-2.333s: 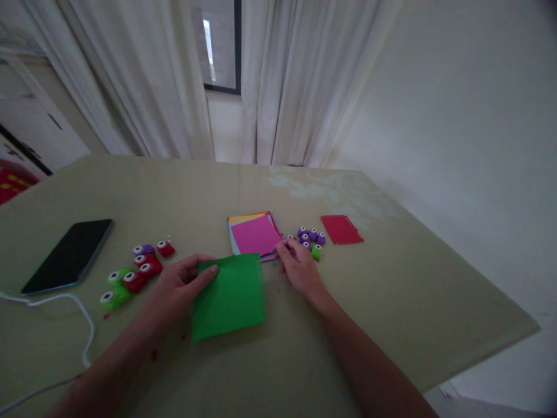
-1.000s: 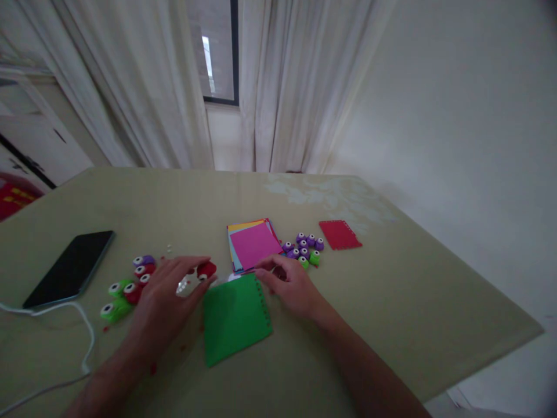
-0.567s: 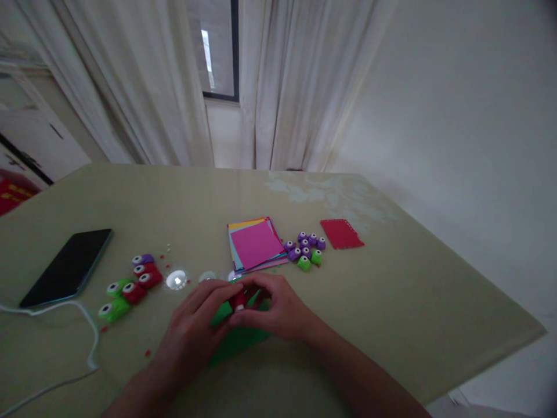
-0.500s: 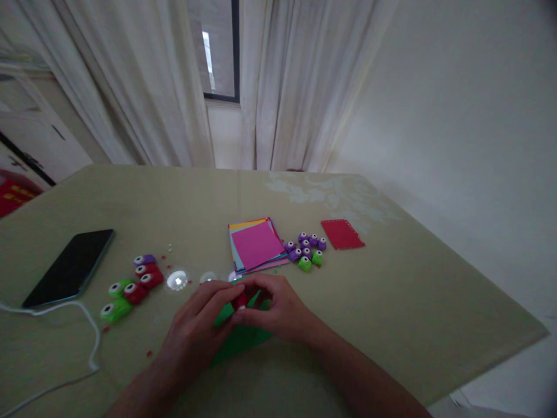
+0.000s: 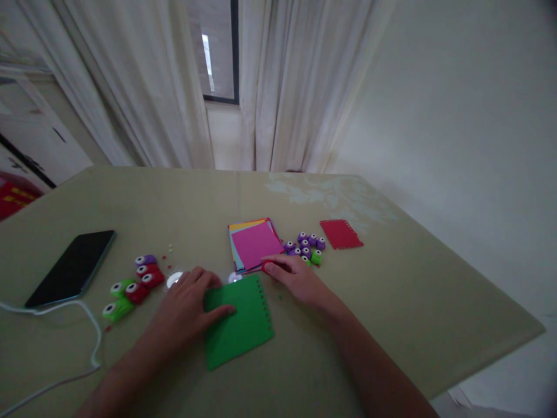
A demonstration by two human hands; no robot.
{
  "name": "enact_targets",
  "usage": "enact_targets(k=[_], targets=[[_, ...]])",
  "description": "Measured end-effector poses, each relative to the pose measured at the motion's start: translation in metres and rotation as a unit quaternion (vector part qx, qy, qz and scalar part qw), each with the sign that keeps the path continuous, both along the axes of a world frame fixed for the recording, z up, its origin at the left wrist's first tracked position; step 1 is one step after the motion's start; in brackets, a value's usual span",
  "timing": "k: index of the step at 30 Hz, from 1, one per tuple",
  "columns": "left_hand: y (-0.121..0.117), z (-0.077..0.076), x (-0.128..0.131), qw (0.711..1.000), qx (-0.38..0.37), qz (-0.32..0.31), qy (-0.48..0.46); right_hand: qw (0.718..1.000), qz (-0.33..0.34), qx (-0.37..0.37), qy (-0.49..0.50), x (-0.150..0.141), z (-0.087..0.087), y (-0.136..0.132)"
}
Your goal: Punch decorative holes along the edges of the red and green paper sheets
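Observation:
My left hand (image 5: 189, 302) rests at the left edge of a green card (image 5: 241, 331), thumb and fingers apart, the thumb lying on its surface. Small holes run along the card's right side. Beyond the card's upper right corner, my right hand (image 5: 300, 280) pinches a small red object (image 5: 265, 265), mostly hidden by the fingers, over the near corner of a stack of coloured paper squares (image 5: 256, 247). Just past that hand sits a cluster of small purple and green one-eyed pieces (image 5: 305, 244).
A red card (image 5: 342, 234) with notched edges lies at the right. To the left are more one-eyed pieces (image 5: 137, 292), a black phone (image 5: 72, 267) and a white cable (image 5: 93, 342). Shiny clear discs (image 5: 235, 278) and scattered red bits lie around.
My hands have moved apart. The right has carried the red object up and right to the paper stack. The left has spread and shifted left, and the green card now shows almost whole.

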State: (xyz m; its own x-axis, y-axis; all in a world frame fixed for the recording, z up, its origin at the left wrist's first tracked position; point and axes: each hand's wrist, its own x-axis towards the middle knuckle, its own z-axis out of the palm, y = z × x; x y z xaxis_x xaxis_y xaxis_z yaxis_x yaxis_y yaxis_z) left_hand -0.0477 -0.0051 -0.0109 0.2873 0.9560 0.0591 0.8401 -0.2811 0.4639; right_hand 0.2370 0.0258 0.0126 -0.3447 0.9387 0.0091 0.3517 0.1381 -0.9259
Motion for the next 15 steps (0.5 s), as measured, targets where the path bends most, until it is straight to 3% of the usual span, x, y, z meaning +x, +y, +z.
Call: enact_targets(k=[5,9,12,15], targets=[[0.0023,0.0005,-0.0022,0.997,-0.071,-0.013,-0.011,0.998,0.007,-0.053,0.03,-0.0002,0.0009,0.0],[0.0035,0.0005,-0.0059,0.987,-0.125,0.004,-0.105,0.997,0.002,-0.065,0.047,0.0039,-0.0019,0.0034],[0.0031,0.0014,-0.0073,0.973,-0.157,0.021,-0.169,1.0,0.011,-0.027,0.005,0.0046,-0.0053,0.0041],[0.0029,0.0036,-0.008,0.975,-0.162,0.028,-0.149,0.997,0.019,0.035,-0.072,0.0028,-0.0082,0.0025]])
